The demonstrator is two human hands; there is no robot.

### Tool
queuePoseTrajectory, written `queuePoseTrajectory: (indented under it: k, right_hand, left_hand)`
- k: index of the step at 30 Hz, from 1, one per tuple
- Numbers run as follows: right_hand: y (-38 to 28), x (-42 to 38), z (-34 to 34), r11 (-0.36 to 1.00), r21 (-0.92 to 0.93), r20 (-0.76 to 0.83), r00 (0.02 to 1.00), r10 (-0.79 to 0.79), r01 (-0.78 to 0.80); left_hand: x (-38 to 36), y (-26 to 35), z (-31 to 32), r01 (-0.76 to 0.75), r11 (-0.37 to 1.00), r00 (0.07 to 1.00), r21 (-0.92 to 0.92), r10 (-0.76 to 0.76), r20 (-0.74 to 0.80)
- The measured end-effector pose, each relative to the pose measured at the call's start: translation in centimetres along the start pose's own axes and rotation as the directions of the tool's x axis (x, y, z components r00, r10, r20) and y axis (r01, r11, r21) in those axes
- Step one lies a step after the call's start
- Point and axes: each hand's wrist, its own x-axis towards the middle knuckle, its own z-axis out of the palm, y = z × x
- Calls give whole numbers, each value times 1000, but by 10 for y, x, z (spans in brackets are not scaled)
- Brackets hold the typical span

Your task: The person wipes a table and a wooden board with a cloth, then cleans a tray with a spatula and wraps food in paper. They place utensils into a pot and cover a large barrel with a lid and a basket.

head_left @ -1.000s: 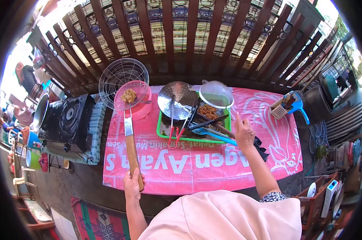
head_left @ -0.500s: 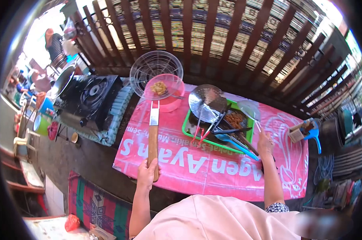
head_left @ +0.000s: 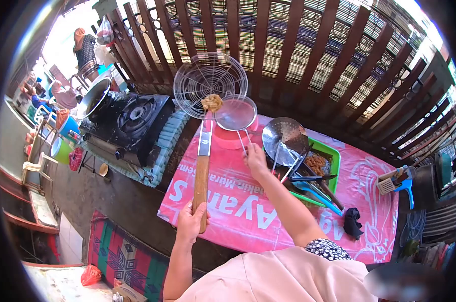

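My left hand (head_left: 190, 224) is closed around the wooden handle of a large wire skimmer (head_left: 185, 93). A clump of light brown food (head_left: 212, 103) lies in its basket, toward the near side. My right hand (head_left: 255, 158) grips the thin handle of a small fine-mesh strainer (head_left: 236, 113). That strainer is beside the clump, overlapping the skimmer's right edge. Both are above a pink bowl (head_left: 228, 138), which they partly hide. Right of the bowl, a perforated metal skimmer (head_left: 286, 141) rests on a green tray (head_left: 335, 156) with brown fried bits (head_left: 316, 164) and several utensils.
A black gas stove (head_left: 132, 123) stands left of the pink-covered table (head_left: 223, 201), with a wok (head_left: 94, 98) behind it. A dark cloth (head_left: 353, 223) and a small basket (head_left: 386, 184) are on the right. A slatted fence (head_left: 268, 50) runs behind; people sit and stand far left.
My right hand has carried the strainer left, from over the green tray to beside the wire skimmer. The food clump now shows unobstructed in the skimmer. The whole view has shifted slightly.
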Motion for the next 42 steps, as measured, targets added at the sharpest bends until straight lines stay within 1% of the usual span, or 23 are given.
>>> queuePoseTrajectory:
  k: [7, 11, 15, 17, 18, 19, 20, 21, 22, 23, 24, 25, 26, 27, 29, 30, 31, 32, 34, 37, 38, 40, 42]
  right_hand:
    - [41, 43, 24, 986, -87, -104, 986, 132, -142]
    - [40, 41, 16, 985, -100, -71, 989, 131, -138]
    - [21, 1, -7, 957, -280, -111, 993, 46, -75]
    - [21, -34, -37, 765, -597, 24, 959, -283, 240]
    - [18, -49, -56, 826, -537, 59, 984, -167, 172]
    - [19, -68, -76, 792, -557, 75, 965, -250, 248]
    - [9, -90, -95, 797, -589, 18, 988, -152, 134]
    - [0, -110, -112, 772, -628, -58, 983, -176, 101]
    - [5, -124, -140, 711, -696, -122, 959, -256, 101]
    - [7, -137, -166, 581, -792, -109, 893, -437, 187]
    - [3, -150, -187, 492, -862, -132, 883, -451, 123]
    - [2, -160, -205, 495, -860, -131, 886, -444, 121]
    - [1, -168, -223, 261, -963, -67, 880, -470, 66]
    - [2, -173, -235, 9, -1000, 3, 877, -481, 9]
    - [8, -169, -249, 27, -995, 64, 847, -528, 91]
    - [7, -165, -249, -60, -987, 157, 830, -536, 148]
    - [7, -160, -248, -143, -969, 248, 807, -536, 203]
    - [9, -156, -251, -163, -960, 281, 807, -520, 229]
    - [15, -151, -258, -178, -956, 293, 823, -487, 234]
    - [13, -156, -259, -195, -949, 312, 838, -448, 249]
    - [13, -163, -256, -237, -936, 341, 832, -438, 260]
    - [22, -181, -253, -297, -922, 355, 852, -384, 250]
    - [27, -207, -250, -269, -928, 349, 860, -373, 260]
  left_hand:
    - [32, -24, 0, 76, 997, 995, 31, -78, 62]
    - [45, -32, 5, 125, 989, 986, 77, -133, 102]
    - [56, -42, 4, 134, 980, 980, 146, -153, 125]
    - [61, -52, 1, 158, 974, 971, 163, -183, 155]
    - [66, -56, -2, 162, 976, 972, 144, -183, 144]
    - [68, -59, -4, 166, 978, 975, 123, -182, 127]
    - [69, -59, -4, 179, 976, 970, 128, -196, 142]
    - [70, -55, -4, 158, 974, 975, 164, -180, 129]
    - [70, -52, -3, 137, 971, 980, 198, -161, 112]
    - [70, -48, -3, 145, 969, 979, 199, -169, 111]
    - [70, -44, -2, 139, 955, 981, 262, -170, 97]
    - [70, -42, -2, 134, 936, 982, 325, -169, 82]
    - [72, -42, -4, 138, 935, 982, 327, -172, 76]
    - [76, -45, -8, 114, 927, 988, 358, -142, 54]
    - [83, -53, -12, 92, 916, 993, 390, -111, 28]
    - [85, -57, -13, -143, 803, 972, 579, 223, -69]
    - [85, -61, -12, -299, 580, 836, 758, 542, -85]
    - [75, -51, -2, -291, 574, 834, 765, 544, -91]
    - [48, -21, 29, -442, 717, 701, 540, 651, -291]
    - [20, -21, 68, -524, 610, 647, 594, 739, -188]
    - [11, -24, 88, -564, 696, 709, 443, 684, -171]
    - [7, -49, 109, -536, 690, 791, 487, 611, 4]
    - [6, -79, 130, -449, 745, 873, 494, 484, 64]
